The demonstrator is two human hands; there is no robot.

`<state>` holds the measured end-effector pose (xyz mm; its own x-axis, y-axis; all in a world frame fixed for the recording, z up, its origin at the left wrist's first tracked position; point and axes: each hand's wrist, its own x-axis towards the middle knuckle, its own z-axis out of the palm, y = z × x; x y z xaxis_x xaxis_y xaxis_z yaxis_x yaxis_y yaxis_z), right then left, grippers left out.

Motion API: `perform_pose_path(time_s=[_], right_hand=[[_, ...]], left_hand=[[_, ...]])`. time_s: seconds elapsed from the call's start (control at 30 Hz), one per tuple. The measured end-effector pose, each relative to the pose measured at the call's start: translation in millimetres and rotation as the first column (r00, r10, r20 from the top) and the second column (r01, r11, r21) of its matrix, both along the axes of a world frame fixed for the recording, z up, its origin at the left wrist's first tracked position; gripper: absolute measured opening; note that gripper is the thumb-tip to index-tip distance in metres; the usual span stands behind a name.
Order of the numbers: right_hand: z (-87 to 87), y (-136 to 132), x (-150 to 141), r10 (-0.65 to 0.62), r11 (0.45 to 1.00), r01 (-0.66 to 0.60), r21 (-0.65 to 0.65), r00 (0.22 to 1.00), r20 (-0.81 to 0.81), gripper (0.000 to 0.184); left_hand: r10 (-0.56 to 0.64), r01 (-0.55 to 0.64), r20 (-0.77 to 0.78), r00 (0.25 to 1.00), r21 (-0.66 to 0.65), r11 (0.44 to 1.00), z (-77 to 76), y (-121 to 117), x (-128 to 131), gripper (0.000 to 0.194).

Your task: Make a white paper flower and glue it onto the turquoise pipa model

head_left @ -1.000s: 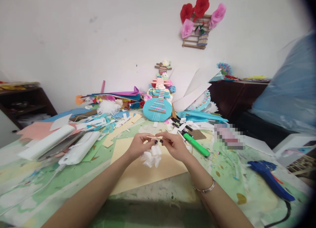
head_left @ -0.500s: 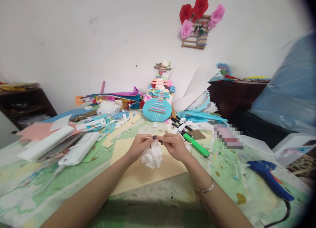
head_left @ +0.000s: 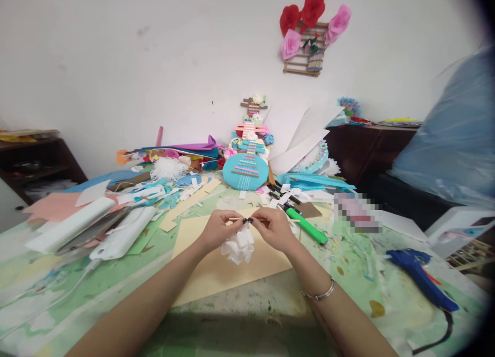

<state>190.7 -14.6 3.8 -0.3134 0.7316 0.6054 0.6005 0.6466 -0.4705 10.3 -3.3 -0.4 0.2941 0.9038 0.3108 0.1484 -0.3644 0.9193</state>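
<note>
My left hand (head_left: 217,230) and my right hand (head_left: 275,227) meet over a cream paper sheet (head_left: 216,266) on the table. Both pinch a thin wooden stick (head_left: 236,219) that lies level between their fingertips. A white paper flower (head_left: 237,246) hangs from the stick just below my fingers, against my left hand. Both hands are closed in a pinch. A silver bracelet (head_left: 320,294) circles my right wrist.
A green marker (head_left: 307,226) lies right of my hands. A blue glue gun (head_left: 419,277) rests at the right edge. White rolls (head_left: 124,233) lie at left. A blue paper guitar (head_left: 246,168) and heaps of coloured paper stand behind, with paper roses (head_left: 311,16) on the wall.
The white flower turned and shifted slightly under the stick as my fingers worked it. Both hands stayed in about the same place.
</note>
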Motion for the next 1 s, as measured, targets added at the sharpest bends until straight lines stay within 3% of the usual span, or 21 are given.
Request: perform_pose_path(time_s=[0.37,0.6,1.0], right_hand=[[-0.2,-0.3,-1.3,-0.045,0.999,0.045,-0.004,0.999,-0.009,0.019],[-0.4,3.6,1.7,-0.037,0.999,0.038,-0.029,0.998,0.041,0.036],[0.8,3.7,0.7,-0.092,0.995,0.092,-0.048,0.996,0.005,0.027]], left_hand=[[-0.035,0.035,-0.009,0.999,0.026,0.999,-1.4,0.6,-1.3,0.020],[-0.031,0.037,-0.057,0.998,0.094,0.995,1.7,-2.2,-1.6,0.018],[-0.032,0.036,-0.043,0.999,0.084,0.996,0.6,-0.3,-2.8,0.021]])
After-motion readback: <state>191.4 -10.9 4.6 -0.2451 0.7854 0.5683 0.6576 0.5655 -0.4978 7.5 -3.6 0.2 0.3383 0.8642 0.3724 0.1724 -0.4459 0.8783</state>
